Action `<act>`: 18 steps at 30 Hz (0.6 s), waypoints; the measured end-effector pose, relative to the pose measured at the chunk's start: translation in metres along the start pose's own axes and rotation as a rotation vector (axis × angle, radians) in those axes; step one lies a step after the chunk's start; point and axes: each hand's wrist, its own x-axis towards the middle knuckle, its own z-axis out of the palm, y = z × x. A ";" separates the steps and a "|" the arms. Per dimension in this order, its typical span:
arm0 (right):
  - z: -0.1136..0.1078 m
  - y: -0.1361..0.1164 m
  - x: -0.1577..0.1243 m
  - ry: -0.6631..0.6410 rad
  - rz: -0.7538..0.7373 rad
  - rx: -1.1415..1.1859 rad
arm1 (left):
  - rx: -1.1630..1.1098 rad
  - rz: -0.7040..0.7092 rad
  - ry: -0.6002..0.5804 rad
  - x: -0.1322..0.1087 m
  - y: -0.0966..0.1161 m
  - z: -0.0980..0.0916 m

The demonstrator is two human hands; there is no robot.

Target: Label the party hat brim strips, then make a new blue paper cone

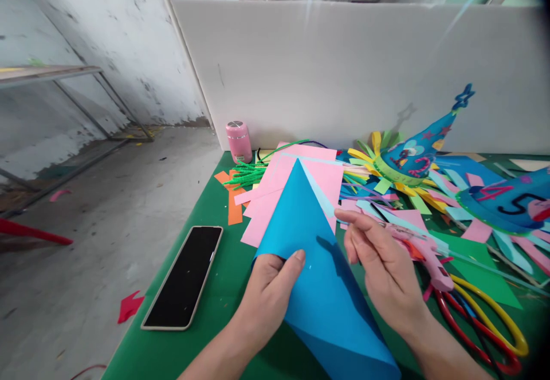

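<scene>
A sheet of blue paper rolled into a cone (315,300) stands in front of me, its tip pointing away. My left hand (268,294) grips its left edge, thumb pressed on the outside and the other fingers tucked inside the paper. Just off the cone's right side is my right hand (380,265), index finger stretched out and the rest loosely bent, with nothing visible in it. A pink glue gun (433,265) lies behind that hand. Beyond the cone, pink paper sheets (275,196) are spread on the green table (172,357).
A black-screened phone (184,279) lies at left near the table edge. Green pipe cleaners (244,175) and a pink flask (238,142) are behind. Decorated blue party hats (419,153) stand at right, above red and yellow loop handles (507,322). A white board (344,76) closes the back.
</scene>
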 end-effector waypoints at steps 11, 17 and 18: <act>0.007 -0.015 0.004 -0.116 -0.051 -0.179 | -0.010 0.018 -0.072 0.006 0.015 -0.008; 0.015 -0.020 0.007 -0.114 -0.057 -0.330 | 0.038 0.038 -0.057 0.004 0.014 -0.004; 0.015 -0.020 0.008 -0.121 -0.059 -0.337 | 0.038 0.039 -0.054 0.004 0.014 -0.004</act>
